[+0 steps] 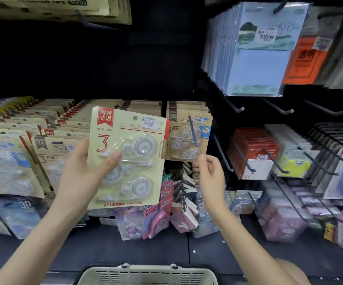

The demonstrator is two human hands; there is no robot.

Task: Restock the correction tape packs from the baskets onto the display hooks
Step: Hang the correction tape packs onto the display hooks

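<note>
A correction tape pack (pixel 125 159) is gripped upright by the left hand (pixel 80 173), beside the hooked packs (pixel 187 136), whose lower corner is touched by the right hand (pixel 207 173); whether it is pinched cannot be told.

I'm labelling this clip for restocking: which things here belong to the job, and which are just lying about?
Job: held correction tape pack, hanging correction tape packs, their hook, basket.
Lying about: blue notepads, orange pack, red packs, pink tape packs.
</note>
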